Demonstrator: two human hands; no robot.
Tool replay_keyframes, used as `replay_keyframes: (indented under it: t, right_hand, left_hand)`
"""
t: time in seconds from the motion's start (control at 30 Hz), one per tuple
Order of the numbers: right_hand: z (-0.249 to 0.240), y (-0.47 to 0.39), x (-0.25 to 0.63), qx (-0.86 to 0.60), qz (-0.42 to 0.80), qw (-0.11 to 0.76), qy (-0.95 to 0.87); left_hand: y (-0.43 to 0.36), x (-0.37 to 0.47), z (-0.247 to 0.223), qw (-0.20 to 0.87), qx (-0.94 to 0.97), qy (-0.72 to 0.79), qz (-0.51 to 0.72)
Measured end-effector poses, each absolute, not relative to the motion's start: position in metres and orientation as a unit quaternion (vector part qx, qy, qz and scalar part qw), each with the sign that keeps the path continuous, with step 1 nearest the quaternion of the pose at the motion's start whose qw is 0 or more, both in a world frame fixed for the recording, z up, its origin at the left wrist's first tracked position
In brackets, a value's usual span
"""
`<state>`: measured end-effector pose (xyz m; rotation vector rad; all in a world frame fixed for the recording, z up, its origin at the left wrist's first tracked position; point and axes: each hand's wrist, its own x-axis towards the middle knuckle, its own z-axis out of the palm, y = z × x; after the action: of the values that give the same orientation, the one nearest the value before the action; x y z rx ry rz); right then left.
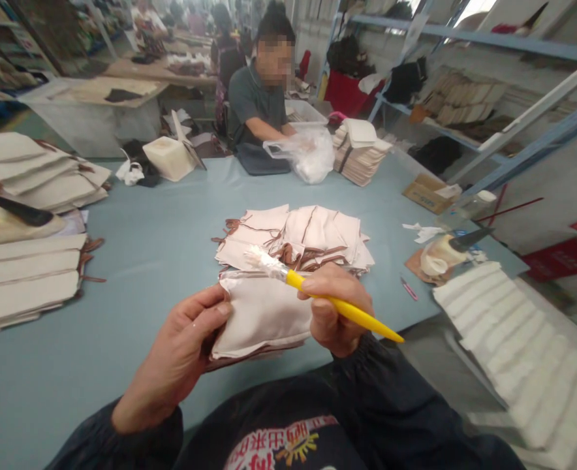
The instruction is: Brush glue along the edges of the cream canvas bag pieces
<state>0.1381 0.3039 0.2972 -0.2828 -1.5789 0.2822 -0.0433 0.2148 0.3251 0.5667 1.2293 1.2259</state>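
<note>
My right hand (340, 303) is closed around a yellow-handled brush (352, 310). The brush's bristles, coated in something white, point left and away from me. Between my left thumb and fingers is the left edge of a pale fabric piece (264, 313) with a brown underside; my left hand (181, 349) pinches it near the top left corner. The piece's right edge lies behind my right hand, and I cannot tell whether that hand also grips it. Just beyond is a loose pile of pale pieces (312, 232) with brown straps.
Stacked pale pieces (29, 274) lie at the left. On the right stand a pot with a dark-handled tool (438, 258), pink snips (408, 288) and a row of white pieces (508, 346). Across the blue-green table (136, 241), a person handles a clear plastic bag (312, 156).
</note>
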Motion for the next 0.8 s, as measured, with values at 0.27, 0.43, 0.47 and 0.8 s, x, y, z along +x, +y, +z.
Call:
replay_keyframes:
  t: [0.27,0.43,0.47,0.8]
  right_hand:
    - [0.296,0.301,0.155,-0.096,0.126,0.645,-0.748]
    - [0.292,0.307,0.168,-0.215,0.130,0.667,-0.702]
    - [0.291,0.309,0.167,-0.226,0.129,0.653,-0.711]
    - [0.290,0.315,0.159,-0.263,0.106,0.617,-0.734]
  left_hand:
    - [0.217,-0.034,0.331,0.596,0.246,0.554,0.526]
    - [0.215,-0.027,0.331,0.612,0.244,0.555,0.507]
    - [0.215,-0.025,0.331,0.619,0.240,0.556,0.500]
    - [0.215,-0.027,0.315,0.595,0.302,0.560,0.491]
